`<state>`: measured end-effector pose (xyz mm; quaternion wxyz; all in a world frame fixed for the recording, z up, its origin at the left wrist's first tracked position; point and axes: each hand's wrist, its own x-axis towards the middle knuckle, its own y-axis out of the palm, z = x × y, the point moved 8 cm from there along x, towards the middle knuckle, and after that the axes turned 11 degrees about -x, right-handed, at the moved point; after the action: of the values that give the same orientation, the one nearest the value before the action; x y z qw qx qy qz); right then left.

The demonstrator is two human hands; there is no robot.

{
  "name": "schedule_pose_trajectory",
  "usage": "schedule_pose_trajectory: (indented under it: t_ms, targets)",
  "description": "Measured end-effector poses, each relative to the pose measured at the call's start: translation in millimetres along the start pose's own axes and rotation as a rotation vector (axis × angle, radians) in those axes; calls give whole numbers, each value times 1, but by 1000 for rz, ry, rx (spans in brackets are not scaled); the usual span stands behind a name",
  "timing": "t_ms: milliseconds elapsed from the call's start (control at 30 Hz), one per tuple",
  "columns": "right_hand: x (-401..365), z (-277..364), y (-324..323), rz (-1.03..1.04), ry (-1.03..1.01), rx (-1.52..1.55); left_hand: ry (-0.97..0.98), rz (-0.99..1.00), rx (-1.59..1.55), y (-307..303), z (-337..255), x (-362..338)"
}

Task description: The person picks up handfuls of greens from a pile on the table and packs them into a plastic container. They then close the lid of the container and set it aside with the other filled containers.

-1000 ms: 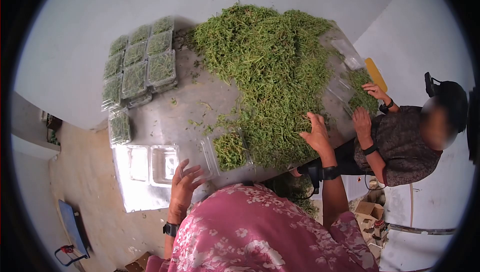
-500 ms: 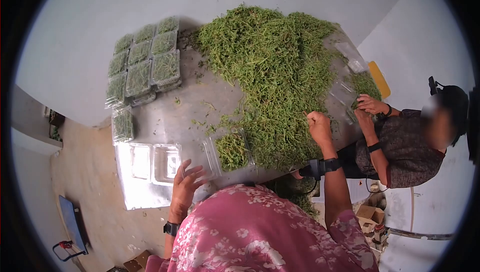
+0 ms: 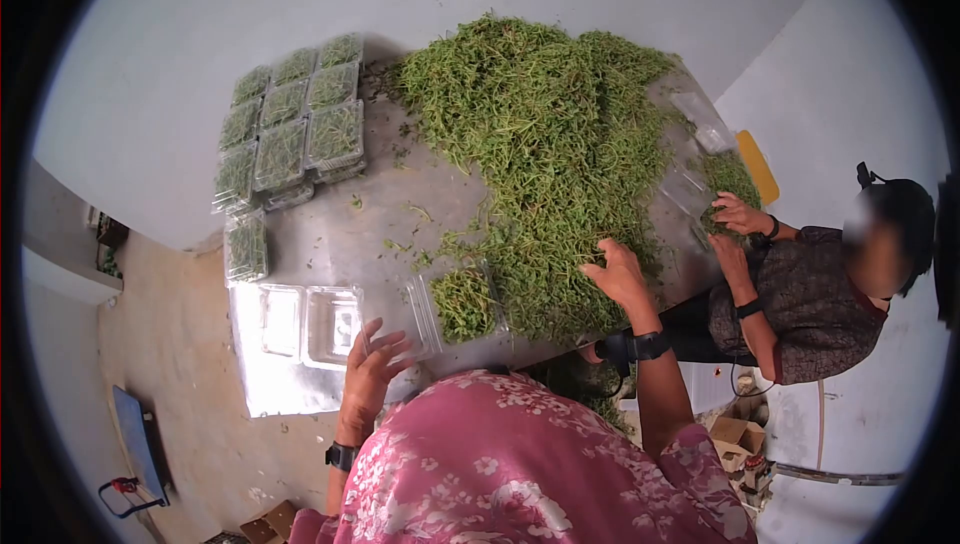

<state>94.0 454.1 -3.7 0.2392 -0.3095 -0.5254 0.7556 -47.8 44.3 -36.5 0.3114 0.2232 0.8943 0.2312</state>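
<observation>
Your right grip [image 3: 615, 274] lies on the near edge of the big loose heap of green leafy sprigs [image 3: 545, 134], just to the right of the open clear plastic clamshell box [image 3: 462, 302] that is partly filled with the same greens. The fingers are bent and half-gathered, thumb apart, pressing down into the sprigs. I cannot tell whether any stems are pinched inside the grip. The heap runs right up against the box's right wall and spreads away from you across the grey metal worktop [image 3: 330, 234].

Your left grip [image 3: 372, 354] is to the left of the box and nearer your body, wide open and flat with the fingers spread, holding nothing. Its fingertips reach the box's flipped-open lid [image 3: 420, 316] and the corner of the empty clear plastic trays [image 3: 305, 322], which sit just left of that lid. Whether they touch the lid or stop just short, I cannot tell.

Farther left of the box and away from you, a single closed clear pack of greens [image 3: 245, 247] sits alone, and beyond it a block of closed packs of greens [image 3: 290, 129] lies in rows.

Well to the right of the box, across the heap, a co-worker's two hands [image 3: 738, 216] work among greens and clear trays — apart from yours.
</observation>
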Motion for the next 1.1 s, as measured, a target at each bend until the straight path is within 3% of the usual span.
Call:
schedule_pose_trajectory:
  t_ms: [167,300,400,533,833,1100]
  targets:
    - [-15,36,13,64,64,-188,-2,1,7,-2,1,1]
    - [6,10,42,-117,-24,-226,4,-3,10,0,-1,0]
    - [7,3,24,-204,-82,-77,6,-3,17,0,-2,0]
    - [2,7,-12,-24,51,351,10,-2,-3,-3,2,2]
    - [-1,4,-2,33,148,630,-20,-2,-3,-5,1,1]
    - [-2,22,-11,30,102,731,-9,-7,11,-9,2,2]
